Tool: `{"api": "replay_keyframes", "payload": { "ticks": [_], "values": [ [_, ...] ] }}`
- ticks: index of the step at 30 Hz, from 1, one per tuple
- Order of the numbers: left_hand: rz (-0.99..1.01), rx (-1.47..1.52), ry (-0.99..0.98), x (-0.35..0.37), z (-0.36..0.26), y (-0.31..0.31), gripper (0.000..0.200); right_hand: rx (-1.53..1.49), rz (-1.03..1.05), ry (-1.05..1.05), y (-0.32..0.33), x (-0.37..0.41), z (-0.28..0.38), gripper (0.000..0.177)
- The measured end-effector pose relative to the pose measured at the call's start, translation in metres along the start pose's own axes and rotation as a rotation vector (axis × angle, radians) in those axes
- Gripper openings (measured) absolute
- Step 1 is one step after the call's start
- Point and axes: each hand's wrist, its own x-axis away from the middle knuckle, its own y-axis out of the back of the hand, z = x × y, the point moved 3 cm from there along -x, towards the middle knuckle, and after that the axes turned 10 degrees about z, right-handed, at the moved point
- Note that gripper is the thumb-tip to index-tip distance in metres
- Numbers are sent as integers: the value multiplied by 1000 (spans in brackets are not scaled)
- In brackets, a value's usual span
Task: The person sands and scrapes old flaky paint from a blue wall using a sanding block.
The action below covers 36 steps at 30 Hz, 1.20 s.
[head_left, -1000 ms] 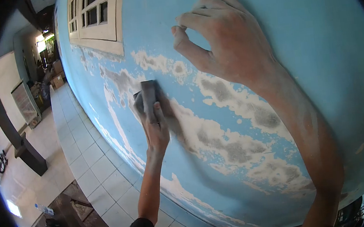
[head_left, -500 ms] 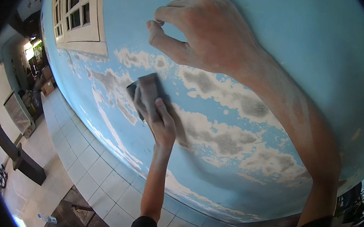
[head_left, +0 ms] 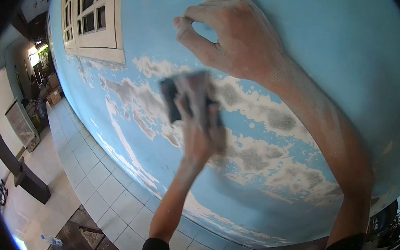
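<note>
My left hand (head_left: 196,132), smeared by motion, is wrapped round a dark grey sanding block (head_left: 171,99) and holds it to the blue wall (head_left: 339,27). Around it the paint is worn into white and grey patches (head_left: 253,158). Higher up and to the right, my right hand (head_left: 240,36) is at the wall, dusted with pale powder. Its thumb meets the curled index finger in a ring, and nothing shows between them. The other fingers bend towards the wall and are partly hidden.
A cream-framed window (head_left: 94,27) is set in the wall at upper left. Pale floor tiles (head_left: 126,210) run along the wall's foot. Further left are a dark post (head_left: 29,183), a plastic bottle (head_left: 52,240) and cardboard boxes (head_left: 54,96).
My left hand has moved to the right along the wall with the sanding block. My right hand appears slightly lower and further right, while the view has shifted a little.
</note>
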Motion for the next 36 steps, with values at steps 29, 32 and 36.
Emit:
{"api": "replay_keyframes", "payload": {
  "ticks": [29, 32, 36],
  "values": [
    [118, 50, -55, 12, -45, -18, 65, 520, 230, 4, 116, 47, -30, 27],
    [189, -142, -394, 21, -87, -27, 67, 589, 133, 104, 113, 51, -34, 23],
    [251, 103, 83, -6, -47, -20, 63, 515, 228, 120, 122, 43, -29, 21]
  ]
}}
